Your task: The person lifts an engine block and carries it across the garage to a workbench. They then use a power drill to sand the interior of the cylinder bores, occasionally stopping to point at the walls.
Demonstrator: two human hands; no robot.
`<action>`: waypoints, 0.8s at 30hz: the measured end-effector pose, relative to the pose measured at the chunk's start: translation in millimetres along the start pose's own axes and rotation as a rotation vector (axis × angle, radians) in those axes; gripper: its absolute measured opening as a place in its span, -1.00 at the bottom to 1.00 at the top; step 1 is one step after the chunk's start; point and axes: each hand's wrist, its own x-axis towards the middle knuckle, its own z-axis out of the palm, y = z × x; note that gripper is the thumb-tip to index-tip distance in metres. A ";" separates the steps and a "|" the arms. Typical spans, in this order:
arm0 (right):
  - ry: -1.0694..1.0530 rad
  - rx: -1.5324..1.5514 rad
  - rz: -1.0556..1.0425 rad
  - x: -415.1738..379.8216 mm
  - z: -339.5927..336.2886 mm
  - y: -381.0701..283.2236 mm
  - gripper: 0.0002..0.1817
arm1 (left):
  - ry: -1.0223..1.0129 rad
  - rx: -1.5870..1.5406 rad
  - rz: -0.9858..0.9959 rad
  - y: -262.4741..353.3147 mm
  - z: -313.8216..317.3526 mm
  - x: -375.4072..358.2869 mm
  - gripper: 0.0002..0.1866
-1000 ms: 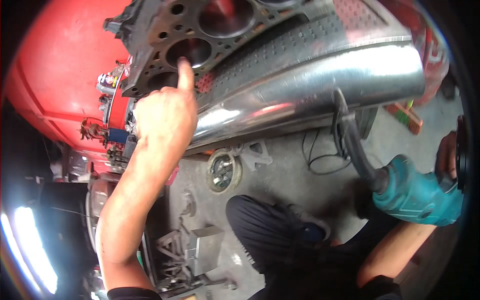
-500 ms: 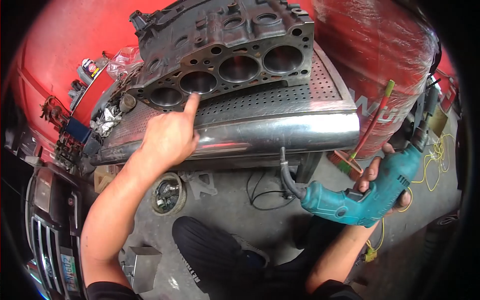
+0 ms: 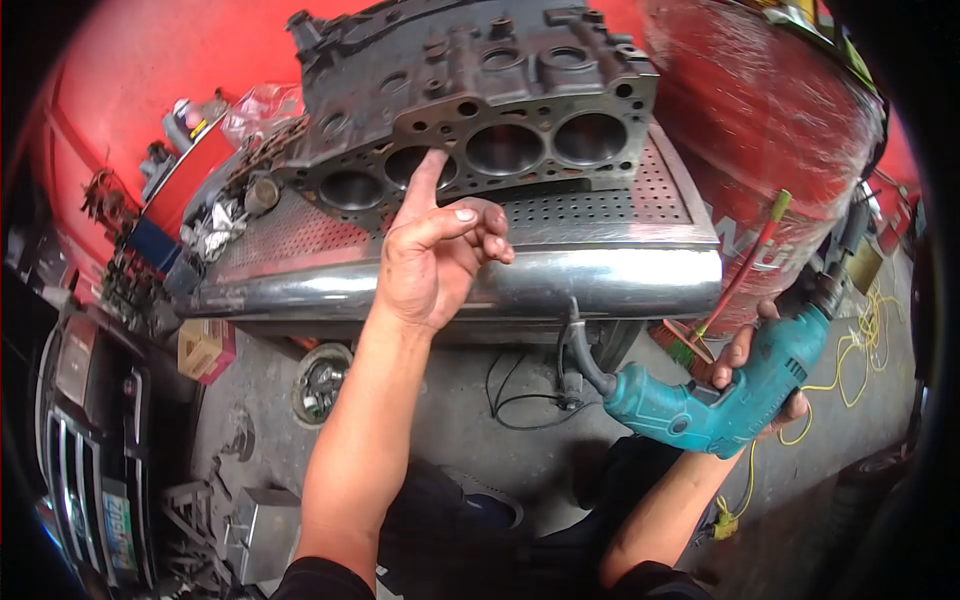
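Observation:
A dark engine block with several round cylinder bores lies on a perforated steel table. My left hand is raised in front of it, palm turned towards me, index finger pointing at the second bore from the left while the other fingers are curled. It holds nothing. My right hand grips a teal electric drill low at the right, below the table's rounded front edge, with its black cord running towards the table.
Red wrapped drums stand right of the table. A red broom leans there, and yellow cable lies on the floor. Small parts and bottles crowd the table's left end. A car's front is at lower left.
My left hand has turned palm-up and risen, its finger still at the bores. The drill in my right hand has shifted slightly right. The view has steadied on the block.

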 end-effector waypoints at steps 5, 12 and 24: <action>0.051 -0.080 -0.010 -4.7 -5.4 0.8 0.16 | -0.019 -0.020 0.038 -4.9 -2.0 -8.6 -0.04; 0.048 -0.118 0.026 -4.0 -5.8 -3.7 0.18 | -0.031 -0.134 0.056 -11.7 -1.8 4.1 -0.02; -0.064 -0.118 0.094 -1.1 -1.7 -4.8 0.13 | -0.063 -0.080 0.073 -12.7 1.6 -4.7 0.02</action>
